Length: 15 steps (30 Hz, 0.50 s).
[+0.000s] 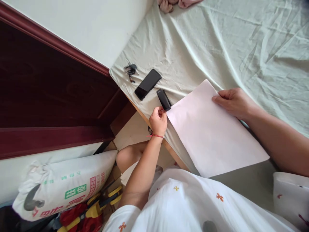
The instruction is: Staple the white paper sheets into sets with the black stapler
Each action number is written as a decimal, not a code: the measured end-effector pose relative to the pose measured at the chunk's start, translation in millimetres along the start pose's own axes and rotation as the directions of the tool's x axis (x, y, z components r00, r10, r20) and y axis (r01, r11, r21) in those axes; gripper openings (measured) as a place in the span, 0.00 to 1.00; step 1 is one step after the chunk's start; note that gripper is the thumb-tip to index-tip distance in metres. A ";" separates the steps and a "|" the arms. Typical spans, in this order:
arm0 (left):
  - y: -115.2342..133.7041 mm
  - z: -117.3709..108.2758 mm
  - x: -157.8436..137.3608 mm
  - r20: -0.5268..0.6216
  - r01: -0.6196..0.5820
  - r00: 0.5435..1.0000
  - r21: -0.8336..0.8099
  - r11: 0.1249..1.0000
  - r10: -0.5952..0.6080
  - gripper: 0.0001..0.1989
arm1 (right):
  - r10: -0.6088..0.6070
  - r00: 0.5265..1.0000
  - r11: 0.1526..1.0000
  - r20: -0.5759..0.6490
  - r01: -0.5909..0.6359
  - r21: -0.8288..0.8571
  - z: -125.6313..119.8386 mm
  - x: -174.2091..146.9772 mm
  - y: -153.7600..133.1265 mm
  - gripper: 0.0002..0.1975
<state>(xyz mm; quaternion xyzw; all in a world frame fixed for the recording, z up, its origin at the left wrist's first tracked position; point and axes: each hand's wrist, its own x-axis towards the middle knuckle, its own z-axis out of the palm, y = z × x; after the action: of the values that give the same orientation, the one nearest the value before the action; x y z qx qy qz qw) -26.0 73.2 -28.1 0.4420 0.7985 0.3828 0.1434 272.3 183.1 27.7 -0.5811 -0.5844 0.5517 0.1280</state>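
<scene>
A stack or sheet of white paper (214, 132) lies slanted across the front of the cloth-covered bed. My right hand (233, 101) grips its far right edge, thumb on top. At the paper's left corner is a black stapler (163, 99), one end touching or overlapping that corner. My left hand (158, 120), with a red string on the wrist, is closed in a pinch right beside this end of the stapler. What its fingertips hold is too small to make out.
A black phone (148, 84) and a bunch of keys (131, 69) lie beyond the stapler on the pale green sheet (193, 48). Left of the bed's wooden edge stand a dark red wooden panel (48, 80) and a full white sack (70, 180). Pink cloth (185, 3) lies at the top.
</scene>
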 end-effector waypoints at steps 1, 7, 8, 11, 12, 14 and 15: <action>-2.0 1.4 -2.2 -0.021 -0.025 0.999 0.007 1.000 0.025 0.01 | -0.005 1.000 1.000 -0.006 0.005 0.000 -0.6 0.1 -0.1 0.18; -18.1 4.6 -5.7 -0.067 -0.193 0.980 -0.095 0.977 0.187 0.18 | -0.020 0.999 0.999 -0.038 0.018 -0.047 -2.1 2.2 1.7 0.17; -20.5 4.6 -5.0 -0.057 -0.218 0.975 -0.117 0.969 0.213 0.20 | -0.013 0.999 0.999 -0.039 0.012 -0.040 -2.0 2.3 1.9 0.17; -26.3 3.9 -3.1 -0.027 -0.288 0.957 -0.153 0.945 0.287 0.22 | 0.001 0.999 0.999 -0.054 -0.003 -0.036 -2.4 2.8 2.7 0.15; -27.5 3.5 -2.9 -0.025 -0.305 0.952 -0.159 0.939 0.305 0.22 | -0.004 0.998 0.999 -0.062 0.002 -0.041 -2.8 3.1 3.1 0.14; -28.7 2.5 -3.2 -0.015 -0.317 0.948 -0.173 0.932 0.319 0.24 | -0.020 0.997 0.999 -0.074 0.017 -0.046 -3.6 3.7 4.0 0.14; -28.6 2.0 -3.6 0.000 -0.312 0.948 -0.182 0.933 0.317 0.25 | -0.028 0.997 0.999 -0.076 0.024 -0.044 -4.0 3.9 4.3 0.14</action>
<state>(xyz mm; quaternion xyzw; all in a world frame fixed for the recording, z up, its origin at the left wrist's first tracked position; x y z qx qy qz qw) -39.9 62.2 -51.0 0.5549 0.6774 0.4646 0.1314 276.7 187.0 23.8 -0.5967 -0.5984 0.5147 0.1447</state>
